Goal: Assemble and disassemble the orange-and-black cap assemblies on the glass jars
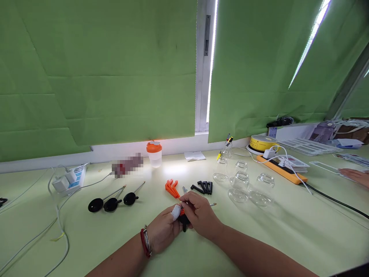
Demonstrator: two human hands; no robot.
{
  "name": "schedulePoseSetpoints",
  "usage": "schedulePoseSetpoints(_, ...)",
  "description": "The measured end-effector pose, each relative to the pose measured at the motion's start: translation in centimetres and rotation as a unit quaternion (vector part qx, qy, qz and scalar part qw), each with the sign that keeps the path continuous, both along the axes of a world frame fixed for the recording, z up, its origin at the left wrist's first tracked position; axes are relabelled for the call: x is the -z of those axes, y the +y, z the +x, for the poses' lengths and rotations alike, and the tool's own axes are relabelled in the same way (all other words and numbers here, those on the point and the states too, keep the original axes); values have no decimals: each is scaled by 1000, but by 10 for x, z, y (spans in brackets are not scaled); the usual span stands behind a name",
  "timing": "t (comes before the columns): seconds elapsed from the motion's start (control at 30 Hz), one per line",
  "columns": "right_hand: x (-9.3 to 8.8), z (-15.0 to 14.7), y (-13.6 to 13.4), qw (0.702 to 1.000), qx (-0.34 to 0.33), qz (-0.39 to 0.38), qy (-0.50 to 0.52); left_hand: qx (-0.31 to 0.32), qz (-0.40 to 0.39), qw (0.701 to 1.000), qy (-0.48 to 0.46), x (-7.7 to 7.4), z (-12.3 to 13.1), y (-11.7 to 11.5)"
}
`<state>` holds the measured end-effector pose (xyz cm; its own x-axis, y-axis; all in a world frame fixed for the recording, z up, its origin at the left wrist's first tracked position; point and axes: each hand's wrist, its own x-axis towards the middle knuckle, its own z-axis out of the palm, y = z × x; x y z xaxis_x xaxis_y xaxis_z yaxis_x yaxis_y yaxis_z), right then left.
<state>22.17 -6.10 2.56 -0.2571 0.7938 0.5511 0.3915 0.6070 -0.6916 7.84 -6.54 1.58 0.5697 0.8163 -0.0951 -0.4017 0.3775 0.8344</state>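
Observation:
My left hand (165,231), its thumb wrapped in white, is closed around a black round cap (184,220) with a short black spout pointing toward me. My right hand (201,215) pinches at an orange piece (182,211) on that cap; the fingers hide most of it. A thin metal rod tip (213,204) shows past my right hand. Just beyond my hands lie bent orange levers (172,187), small metal pieces (185,189) and several black tubes (205,187). To the left rest three black caps with rods (112,204).
Several clear glass jars (238,188) stand at right, near an orange power strip (281,169) and yellow round tin (261,143). An orange-lidded cup (155,154) is at the back. White cables (59,219) cross the left side. Another person's hand (354,177) shows far right.

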Motion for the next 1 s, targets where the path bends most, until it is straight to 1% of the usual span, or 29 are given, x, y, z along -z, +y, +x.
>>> schedulePoseSetpoints(0.33,4,-1,0,998,4,43,-41,-21,-19,1000,-8,3,0,1)
schedulePoseSetpoints(0.5,4,0,1,997,-7,53,-46,-31,-25,999,-3,5,-1,2)
schedulePoseSetpoints(0.73,5,1,3,997,-8,50,-57,-37,-38,999,-12,3,-2,2)
schedulePoseSetpoints(0.83,7,1,2,996,-14,68,-64,-36,-35,999,-20,3,-3,3)
schedulePoseSetpoints(1.0,9,3,1,987,-38,94,-127,-18,-47,998,-26,7,-7,7)
